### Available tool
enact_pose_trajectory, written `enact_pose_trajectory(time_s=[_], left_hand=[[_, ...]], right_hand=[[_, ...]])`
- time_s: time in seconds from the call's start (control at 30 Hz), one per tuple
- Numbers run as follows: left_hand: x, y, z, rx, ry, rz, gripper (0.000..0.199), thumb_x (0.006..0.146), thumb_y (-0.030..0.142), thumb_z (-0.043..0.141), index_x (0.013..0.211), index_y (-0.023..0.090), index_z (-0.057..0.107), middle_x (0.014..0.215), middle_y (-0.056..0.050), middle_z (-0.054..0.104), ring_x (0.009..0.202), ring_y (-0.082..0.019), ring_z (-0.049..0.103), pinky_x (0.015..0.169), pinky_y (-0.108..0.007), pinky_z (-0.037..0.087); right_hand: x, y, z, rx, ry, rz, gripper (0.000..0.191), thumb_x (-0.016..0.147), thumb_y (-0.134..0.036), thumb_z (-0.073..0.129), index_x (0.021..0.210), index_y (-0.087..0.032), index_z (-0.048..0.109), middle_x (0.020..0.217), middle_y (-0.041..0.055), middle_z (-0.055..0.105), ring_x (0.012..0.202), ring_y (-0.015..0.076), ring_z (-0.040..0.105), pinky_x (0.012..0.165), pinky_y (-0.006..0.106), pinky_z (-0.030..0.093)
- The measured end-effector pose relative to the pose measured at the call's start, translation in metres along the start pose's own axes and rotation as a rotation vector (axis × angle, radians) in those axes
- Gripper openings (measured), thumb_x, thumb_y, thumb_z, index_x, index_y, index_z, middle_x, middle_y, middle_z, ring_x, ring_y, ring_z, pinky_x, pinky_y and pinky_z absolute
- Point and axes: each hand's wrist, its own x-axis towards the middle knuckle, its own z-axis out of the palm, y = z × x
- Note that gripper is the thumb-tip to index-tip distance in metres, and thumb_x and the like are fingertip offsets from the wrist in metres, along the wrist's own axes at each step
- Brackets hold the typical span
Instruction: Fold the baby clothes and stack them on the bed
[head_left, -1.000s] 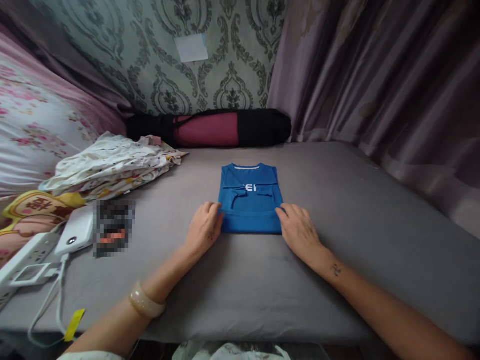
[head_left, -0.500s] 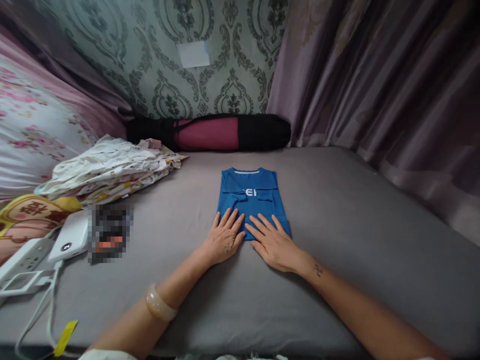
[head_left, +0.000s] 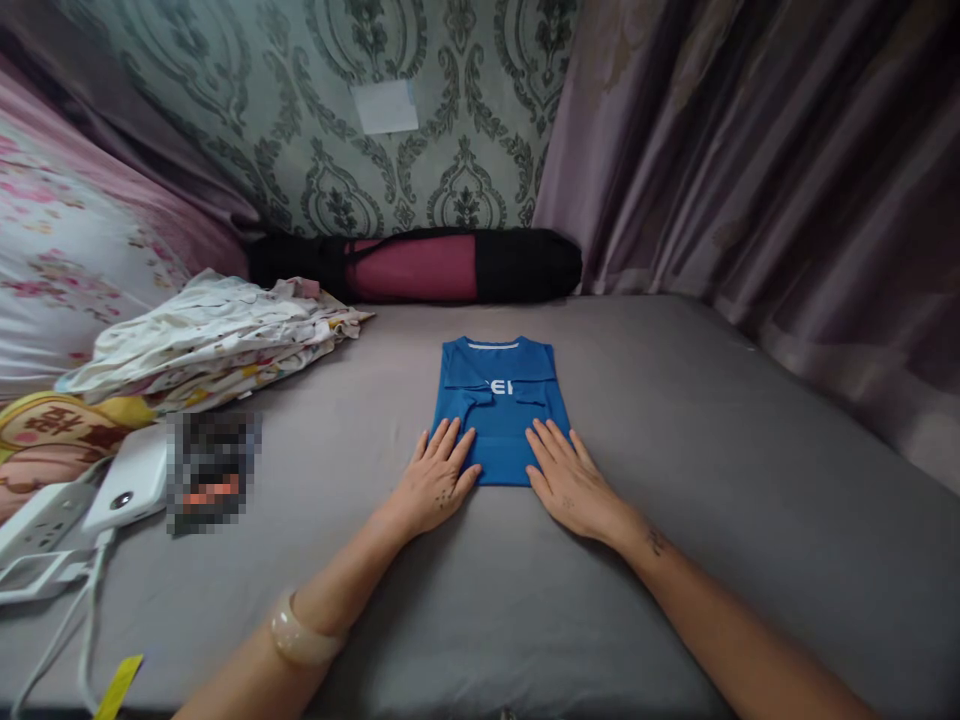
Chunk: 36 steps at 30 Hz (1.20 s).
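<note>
Grip: none closed; nothing is clenched in either hand. The left hand (head_left: 437, 485) and right hand (head_left: 574, 485) are laid palm-down, fingers spread, on the near corners of a folded blue cloth shirt (head_left: 504, 455) with white lettering. The shirt lies flat between and just beyond the hands, collar at the far end, sleeves turned in across the front.

Change noted: the near corners were pinched one second ago; at half a second the hands lay flat, close together at the middle. They have since been drawn apart to the side edges, and more of the near band is exposed between them. It is judged that the turned-up layer is being smoothed outward and that the fold is holding.

Surface: a grey fabric sheet (head_left: 720, 420), with only slight wrinkles, extends under and around both hands. Well left of the left hand, a white plastic power strip (head_left: 37, 525) and a heap of patterned white cloth (head_left: 210, 335) are seen. Beyond the shirt, a long black-and-maroon cylindrical bag (head_left: 416, 268) is set before grey-green damask-patterned wallpaper (head_left: 465, 180); mauve draped curtains (head_left: 637, 170) are hung beyond the right hand.
</note>
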Motion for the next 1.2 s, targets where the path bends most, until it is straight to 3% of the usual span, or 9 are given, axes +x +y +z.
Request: enact_pose_trajectory(time_s=[0.2, 0.4, 0.6, 0.73, 0.87, 1.0, 1.2], left_hand=[[-0.002, -0.008, -0.001, -0.003, 0.149, -0.031, 0.057, 0.100, 0.045, 0.022, 0.150, 0.018, 0.028, 0.158, -0.011, 0.022, 0.147, -0.027, 0.012, 0.117, -0.051, 0.018], [-0.001, -0.021, 0.006, -0.014, 0.050, -0.022, 0.064, 0.099, 0.051, 0.021, 0.150, 0.013, 0.028, 0.156, -0.014, 0.026, 0.146, -0.027, 0.018, 0.117, -0.048, 0.020], [-0.001, -0.017, -0.003, -0.005, 0.068, -0.035, 0.061, 0.100, 0.049, 0.021, 0.149, 0.014, 0.030, 0.156, -0.013, 0.027, 0.146, -0.028, 0.018, 0.117, -0.052, 0.017], [-0.002, -0.002, -0.012, 0.026, 0.178, 0.092, 0.055, 0.101, 0.041, 0.023, 0.149, 0.017, 0.030, 0.157, -0.010, 0.026, 0.147, -0.025, 0.013, 0.119, -0.052, 0.011], [-0.005, 0.011, -0.004, 0.008, 0.116, 0.189, 0.055, 0.100, 0.044, 0.025, 0.150, 0.020, 0.030, 0.156, -0.009, 0.030, 0.147, -0.025, 0.016, 0.119, -0.051, 0.014], [-0.005, 0.013, 0.001, -0.019, 0.034, 0.182, 0.055, 0.100, 0.045, 0.024, 0.150, 0.021, 0.029, 0.156, -0.008, 0.029, 0.146, -0.026, 0.017, 0.117, -0.052, 0.018], [-0.009, 0.012, -0.009, -0.028, 0.055, 0.201, 0.055, 0.100, 0.048, 0.025, 0.151, 0.026, 0.027, 0.158, -0.007, 0.023, 0.147, -0.027, 0.011, 0.117, -0.056, 0.015]], right_hand=[[-0.002, 0.006, -0.002, 0.005, 0.092, 0.070, 0.060, 0.100, -0.038, 0.019, 0.153, -0.012, 0.019, 0.159, 0.0112, 0.015, 0.147, 0.0231, 0.010, 0.119, 0.050, 0.014], [-0.003, 0.020, 0.006, 0.010, 0.060, 0.135, 0.065, 0.099, -0.044, 0.018, 0.155, -0.012, 0.012, 0.158, 0.0132, 0.021, 0.146, 0.0245, 0.016, 0.118, 0.048, 0.018], [-0.002, 0.012, -0.002, -0.019, 0.073, 0.147, 0.061, 0.099, -0.039, 0.021, 0.153, -0.010, 0.020, 0.158, 0.0138, 0.021, 0.146, 0.0250, 0.016, 0.118, 0.050, 0.016], [-0.003, -0.012, -0.014, -0.059, 0.128, -0.057, 0.055, 0.099, -0.032, 0.026, 0.152, -0.015, 0.027, 0.160, 0.0089, 0.013, 0.147, 0.0247, 0.007, 0.119, 0.052, 0.009], [-0.005, -0.029, -0.011, -0.013, 0.009, -0.273, 0.053, 0.099, -0.034, 0.029, 0.151, -0.021, 0.030, 0.159, 0.0057, 0.019, 0.147, 0.0249, 0.012, 0.118, 0.054, 0.014], [-0.005, -0.029, -0.006, 0.007, -0.045, -0.290, 0.053, 0.099, -0.036, 0.029, 0.151, -0.021, 0.029, 0.158, 0.0064, 0.023, 0.146, 0.0262, 0.016, 0.117, 0.056, 0.016], [-0.009, -0.024, -0.010, -0.007, 0.005, -0.219, 0.054, 0.100, -0.037, 0.028, 0.152, -0.022, 0.026, 0.159, 0.0066, 0.015, 0.147, 0.0259, 0.011, 0.117, 0.056, 0.014]])
